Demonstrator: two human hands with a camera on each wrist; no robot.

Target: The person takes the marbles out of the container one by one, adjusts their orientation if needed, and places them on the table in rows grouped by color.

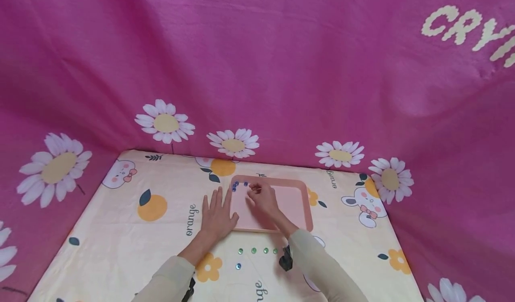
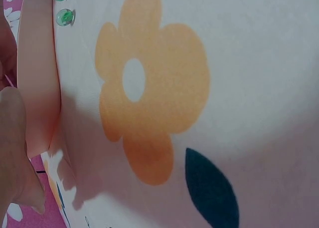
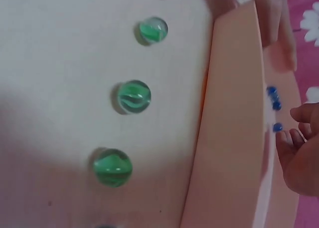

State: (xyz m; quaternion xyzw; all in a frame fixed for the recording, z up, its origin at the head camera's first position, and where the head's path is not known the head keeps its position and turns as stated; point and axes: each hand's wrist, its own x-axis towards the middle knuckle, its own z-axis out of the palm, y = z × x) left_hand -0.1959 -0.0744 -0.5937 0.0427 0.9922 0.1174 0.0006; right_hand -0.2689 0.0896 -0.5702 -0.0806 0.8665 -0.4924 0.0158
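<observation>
Plainly, the right hand hangs over the pink rectangular tray, its fingers bent in a loose curl; the right wrist view shows a gap between the nearest tips, with nothing visibly held in it. Just beside those tips, toward the left hand, a single blue glass marble sits in the tray. Past it, farther from the right fingers, a small cluster of blue glass marbles gathers in the tray's far left corner, just beside the left index fingertip.

The left hand lies flat, its fingers straight, spread and gripping nothing. They point away from the person along the tray's left side, and the thumb reaches out to the tray's left rim.

Nearer the person than either set of fingers, outside the tray, a row of four green-swirled glass marbles crosses the cream printed tablecloth, its right end near the right wrist. A lone bluish marble rests nearer still, below the row's left end. An orange flower print shows on the cloth behind the left fingers, by that wrist. Well beyond all the fingertips hangs a magenta daisy-print backdrop.
</observation>
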